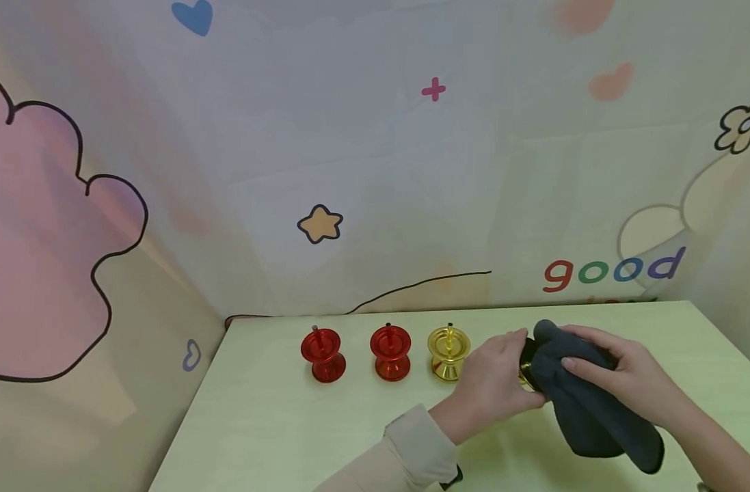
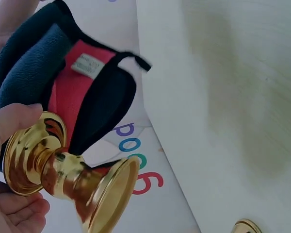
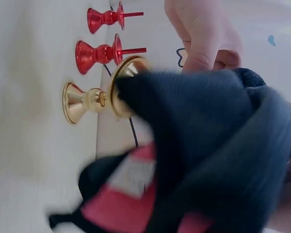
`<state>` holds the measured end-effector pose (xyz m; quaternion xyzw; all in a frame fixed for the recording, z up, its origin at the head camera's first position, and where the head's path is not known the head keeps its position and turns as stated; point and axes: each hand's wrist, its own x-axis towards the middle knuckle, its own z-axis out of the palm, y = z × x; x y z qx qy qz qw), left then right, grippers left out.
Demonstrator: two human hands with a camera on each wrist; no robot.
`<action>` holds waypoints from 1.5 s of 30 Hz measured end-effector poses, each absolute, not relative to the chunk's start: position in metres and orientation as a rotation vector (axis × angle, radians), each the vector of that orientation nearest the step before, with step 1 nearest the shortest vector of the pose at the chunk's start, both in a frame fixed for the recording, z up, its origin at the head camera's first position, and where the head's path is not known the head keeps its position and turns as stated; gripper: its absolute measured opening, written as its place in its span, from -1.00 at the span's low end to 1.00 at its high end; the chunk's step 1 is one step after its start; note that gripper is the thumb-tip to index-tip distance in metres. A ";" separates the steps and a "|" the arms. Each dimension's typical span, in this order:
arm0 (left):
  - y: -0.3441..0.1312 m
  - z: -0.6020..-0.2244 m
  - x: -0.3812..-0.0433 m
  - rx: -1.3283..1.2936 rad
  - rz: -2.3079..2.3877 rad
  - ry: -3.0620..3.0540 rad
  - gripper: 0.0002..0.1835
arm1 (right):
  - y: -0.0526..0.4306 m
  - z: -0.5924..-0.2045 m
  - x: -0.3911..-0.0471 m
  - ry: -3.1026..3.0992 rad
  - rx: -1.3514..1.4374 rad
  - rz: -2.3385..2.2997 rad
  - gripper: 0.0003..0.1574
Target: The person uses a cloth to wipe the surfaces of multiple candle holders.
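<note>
My left hand grips a shiny gold candle holder by its wide dish end; in the left wrist view its flared foot points away from the palm. Above the table, my right hand holds a dark blue-grey cloth against the dish end. The cloth has a pink-red inner side with a white label and a small dark loop. In the head view, cloth and left hand hide most of the held holder. A second gold candle holder stands just left of my left hand.
Two red candle holders stand in a row with the gold one along the back of the pale green table. Behind the table's back edge hangs a printed backdrop with the word "good".
</note>
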<state>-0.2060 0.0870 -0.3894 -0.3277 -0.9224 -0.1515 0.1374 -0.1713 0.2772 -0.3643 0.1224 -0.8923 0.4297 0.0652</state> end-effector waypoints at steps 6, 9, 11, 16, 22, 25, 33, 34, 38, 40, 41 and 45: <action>0.080 -0.387 -0.201 -0.996 -0.272 -2.517 -0.12 | 0.276 -0.370 -0.174 -2.605 0.436 1.285 -0.57; 0.075 -0.387 -0.198 -1.039 -0.250 -2.450 -0.09 | 0.276 -0.373 -0.173 -2.536 0.461 1.271 -0.62; 0.071 -0.386 -0.198 -1.072 -0.281 -2.440 -0.07 | 0.275 -0.375 -0.171 -2.493 0.473 1.284 -0.61; 0.063 -0.379 -0.199 -1.088 -0.381 -2.550 0.01 | 0.271 -0.377 -0.168 -2.417 0.470 1.341 -0.56; 0.057 -0.370 -0.199 -1.076 -0.415 -2.744 -0.03 | 0.266 -0.379 -0.166 -2.413 0.471 1.479 -0.49; 0.053 -0.366 -0.199 -1.094 -0.405 -2.773 -0.05 | 0.267 -0.379 -0.165 -2.411 0.530 1.614 -0.46; 0.039 -0.364 -0.199 -1.146 -0.181 -2.688 -0.12 | 0.280 -0.363 -0.162 -2.518 0.631 1.387 -0.49; 0.038 -0.365 -0.199 -1.143 -0.152 -2.676 -0.12 | 0.279 -0.359 -0.161 -2.496 0.662 1.333 -0.48; 0.037 -0.365 -0.198 -1.139 -0.142 -2.657 -0.13 | 0.268 -0.345 -0.160 -2.402 0.856 0.964 -0.37; 0.037 -0.366 -0.198 -1.130 -0.162 -2.639 -0.13 | 0.260 -0.344 -0.160 -2.379 0.933 0.790 -0.34; 0.038 -0.366 -0.199 -1.125 -0.173 -2.627 -0.14 | 0.257 -0.344 -0.160 -2.379 0.955 0.702 -0.33; 0.038 -0.366 -0.199 -1.117 -0.226 -2.595 -0.17 | 0.247 -0.349 -0.160 -2.398 0.989 0.510 -0.35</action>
